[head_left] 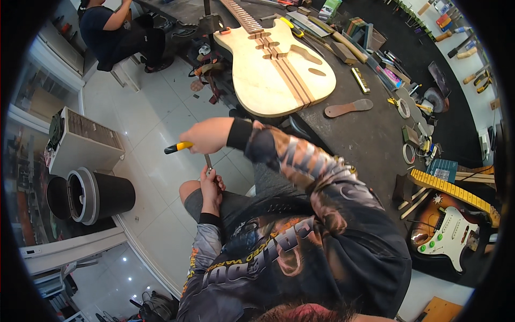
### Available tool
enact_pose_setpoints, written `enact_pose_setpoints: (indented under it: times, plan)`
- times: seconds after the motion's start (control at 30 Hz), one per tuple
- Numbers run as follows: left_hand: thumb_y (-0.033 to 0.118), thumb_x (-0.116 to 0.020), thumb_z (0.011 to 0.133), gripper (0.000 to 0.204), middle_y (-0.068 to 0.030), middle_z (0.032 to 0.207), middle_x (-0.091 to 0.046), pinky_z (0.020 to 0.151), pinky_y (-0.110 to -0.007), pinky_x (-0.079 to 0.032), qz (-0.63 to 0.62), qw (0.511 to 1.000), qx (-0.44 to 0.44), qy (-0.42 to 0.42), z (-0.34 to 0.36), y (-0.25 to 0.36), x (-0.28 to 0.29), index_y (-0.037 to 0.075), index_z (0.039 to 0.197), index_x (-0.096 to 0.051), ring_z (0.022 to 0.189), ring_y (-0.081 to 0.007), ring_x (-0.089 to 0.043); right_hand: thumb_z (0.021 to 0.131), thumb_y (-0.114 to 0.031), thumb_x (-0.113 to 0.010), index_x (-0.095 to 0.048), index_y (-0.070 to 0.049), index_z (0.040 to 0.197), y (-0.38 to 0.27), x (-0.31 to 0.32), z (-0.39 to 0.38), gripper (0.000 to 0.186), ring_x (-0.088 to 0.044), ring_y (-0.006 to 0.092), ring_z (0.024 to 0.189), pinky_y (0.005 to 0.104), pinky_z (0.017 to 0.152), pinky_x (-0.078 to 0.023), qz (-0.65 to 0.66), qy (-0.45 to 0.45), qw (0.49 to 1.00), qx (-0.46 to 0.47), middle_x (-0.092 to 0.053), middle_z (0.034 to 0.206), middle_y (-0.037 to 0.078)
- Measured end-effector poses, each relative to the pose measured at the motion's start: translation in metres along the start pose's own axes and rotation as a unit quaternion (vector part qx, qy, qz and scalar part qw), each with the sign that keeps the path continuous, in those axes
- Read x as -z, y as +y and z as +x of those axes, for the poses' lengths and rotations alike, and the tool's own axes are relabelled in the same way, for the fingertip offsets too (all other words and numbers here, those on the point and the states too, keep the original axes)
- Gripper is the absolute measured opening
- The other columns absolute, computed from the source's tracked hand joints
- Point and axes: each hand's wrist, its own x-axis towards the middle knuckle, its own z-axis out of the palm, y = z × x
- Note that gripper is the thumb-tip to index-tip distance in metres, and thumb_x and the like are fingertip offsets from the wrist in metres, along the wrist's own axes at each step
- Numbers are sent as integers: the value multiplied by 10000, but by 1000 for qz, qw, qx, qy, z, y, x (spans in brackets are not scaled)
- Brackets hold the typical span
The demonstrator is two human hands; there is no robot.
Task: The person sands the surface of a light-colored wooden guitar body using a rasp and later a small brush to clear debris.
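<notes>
Over the floor left of the workbench, my right hand (208, 135) is closed around a tool with a yellow and black handle (178, 147); its kind does not show. Just below, my left hand (211, 188) is closed near my knee, fingers around a narrow metal piece (208, 161) that sticks up toward the right hand. Whether this metal belongs to the yellow-handled tool I cannot tell. A pale electric guitar body with dark stripes (263, 80) and a fretted neck (242, 16) lies on the workbench (348, 134) beyond my right sleeve.
A leather-coloured strop-like paddle (348, 108), tape roll (402, 109) and assorted tools lie on the bench. A sunburst guitar (445, 236) rests at the right. On the left are a black bin (110, 194) and a white cabinet (86, 142). Another person (115, 37) sits at upper left.
</notes>
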Motion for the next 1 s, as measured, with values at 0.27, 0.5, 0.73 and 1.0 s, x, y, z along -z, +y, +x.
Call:
enact_pose_setpoints:
  times: [0.27, 0.5, 0.73, 1.0]
  plan:
    - [255, -555, 1101, 588, -22, 758, -521, 480, -296, -414, 20, 1000, -1, -22, 5, -1, -4, 193, 1618, -284, 544, -128, -481, 952, -179, -632, -642, -58, 1114, 7, 26, -11, 202, -739, 389, 899, 520, 799, -557, 46, -6, 998, -46, -734, 883, 129]
    - [272, -542, 1109, 574, -20, 738, -513, 466, -305, -407, -4, 1000, -14, -7, -1, -3, 3, 183, 1624, -302, 534, -132, -476, 1000, -196, -673, -603, -29, 1079, 25, 71, -127, 198, -708, 400, 849, 515, 749, -543, -218, 349, 891, -192, -708, 867, 191]
    - [308, -481, 1136, 492, -29, 744, -521, 463, -309, -411, -1, 1000, -10, -7, -1, 2, -8, 170, 1589, -347, 525, -139, -474, 1008, -187, -656, -595, -39, 1082, 35, 38, -1, 177, -704, 394, 855, 520, 772, -547, -22, 337, 941, -10, -711, 893, 185]
    - [345, -424, 1153, 446, -34, 753, -527, 463, -305, -413, -8, 1000, -23, -21, 7, -2, -11, 168, 1558, -372, 529, -138, -480, 1013, -242, -627, -610, -49, 1084, 32, 56, 40, 207, -728, 402, 859, 511, 740, -551, -113, 316, 941, 51, -728, 868, 171]
